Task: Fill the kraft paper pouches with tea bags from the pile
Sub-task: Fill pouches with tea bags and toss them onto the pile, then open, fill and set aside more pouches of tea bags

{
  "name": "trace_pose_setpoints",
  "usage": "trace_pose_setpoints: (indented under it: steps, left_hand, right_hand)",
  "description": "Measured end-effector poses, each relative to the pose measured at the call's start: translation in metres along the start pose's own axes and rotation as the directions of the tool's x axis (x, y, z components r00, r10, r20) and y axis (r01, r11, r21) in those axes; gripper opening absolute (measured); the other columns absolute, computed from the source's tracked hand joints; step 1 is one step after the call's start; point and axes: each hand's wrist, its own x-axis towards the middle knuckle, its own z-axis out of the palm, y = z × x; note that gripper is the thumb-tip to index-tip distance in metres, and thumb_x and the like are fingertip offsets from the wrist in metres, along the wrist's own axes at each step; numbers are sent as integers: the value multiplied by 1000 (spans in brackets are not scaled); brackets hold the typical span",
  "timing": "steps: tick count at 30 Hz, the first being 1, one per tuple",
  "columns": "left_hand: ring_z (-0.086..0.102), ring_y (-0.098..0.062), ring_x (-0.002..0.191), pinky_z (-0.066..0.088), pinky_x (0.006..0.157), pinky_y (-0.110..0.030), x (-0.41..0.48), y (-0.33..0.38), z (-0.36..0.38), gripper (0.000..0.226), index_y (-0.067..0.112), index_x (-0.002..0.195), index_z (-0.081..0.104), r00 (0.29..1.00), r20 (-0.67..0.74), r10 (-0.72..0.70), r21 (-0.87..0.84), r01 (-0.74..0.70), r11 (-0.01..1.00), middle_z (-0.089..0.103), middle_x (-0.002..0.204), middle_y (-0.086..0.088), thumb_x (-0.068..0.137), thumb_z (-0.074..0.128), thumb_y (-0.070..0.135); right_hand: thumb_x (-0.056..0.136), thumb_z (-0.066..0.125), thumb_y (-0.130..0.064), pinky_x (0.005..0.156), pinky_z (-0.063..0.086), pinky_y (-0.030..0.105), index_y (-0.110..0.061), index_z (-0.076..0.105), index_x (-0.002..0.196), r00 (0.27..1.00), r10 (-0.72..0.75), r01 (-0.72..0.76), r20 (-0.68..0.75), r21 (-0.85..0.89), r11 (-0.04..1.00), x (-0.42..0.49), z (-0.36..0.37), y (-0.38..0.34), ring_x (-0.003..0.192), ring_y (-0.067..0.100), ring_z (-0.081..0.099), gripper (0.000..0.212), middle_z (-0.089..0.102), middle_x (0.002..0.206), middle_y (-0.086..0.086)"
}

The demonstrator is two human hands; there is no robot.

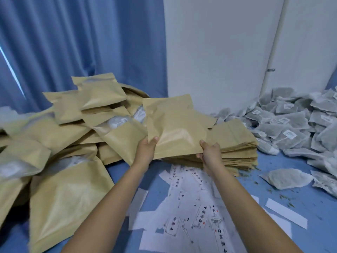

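Observation:
A kraft paper pouch [175, 125] is held up in the middle of the view, its mouth pointing away from me. My left hand [146, 149] grips its near left corner, thumb on top. My right hand [209, 152] pinches the near right corner. Just right of the pouch lies a flat stack of empty kraft pouches [237, 143]. A pile of grey-white tea bags [295, 125] with small white labels fills the far right corner. One loose tea bag [286, 178] lies apart, nearer to me.
A heap of filled kraft pouches [69, 143] spreads over the left side. White printed paper labels [193, 207] litter the blue surface [310, 201] under my arms. Blue curtains [82, 42] hang at the back left, a white wall [218, 42] at the back right.

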Motion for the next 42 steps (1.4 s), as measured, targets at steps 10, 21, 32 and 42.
trace_pose_setpoints:
  steps: [10, 21, 32, 42]
  left_hand:
    - [63, -19, 87, 49, 75, -29, 24, 61, -113, 20, 15, 111, 62, 987, -158, 5, 107, 12, 994, 67, 96, -2, 97, 50, 22]
    - [57, -33, 112, 54, 85, -40, 86, 161, -216, 55, 13, 138, 36, 997, -18, -76, -524, 55, 850, 44, 137, -19, 94, 52, 42]
    - [58, -18, 103, 49, 82, -34, 81, 83, -95, 52, 18, 133, 43, 985, 131, -111, 545, 22, 838, 56, 125, -3, 94, 46, 51]
    - [40, -28, 129, 36, 104, -34, 51, 14, 40, 60, 11, 146, 30, 865, 501, 30, 794, -474, 381, 33, 146, -13, 95, 53, 31]
  right_hand:
    - [95, 49, -4, 39, 38, 16, -16, 51, 107, 987, 83, -113, 137, 228, 967, -21, 130, 8, 71, 15, 56, 17, 59, 96, 0]
    - [94, 56, -29, 96, 48, 41, -6, 39, 141, 657, 83, -400, 749, 253, 881, -13, 273, -56, 132, 31, 41, 55, 40, 144, 17]
    - [92, 36, 7, 92, 53, 36, 5, 59, 115, 731, 83, 117, 678, -244, 963, -9, 218, 2, 106, 33, 61, 32, 64, 113, 20]
    - [87, 31, -71, 115, 13, 43, -14, 29, 146, 953, -80, 244, 292, -898, -366, 82, -41, 18, 143, 27, 19, 82, 23, 155, 11]
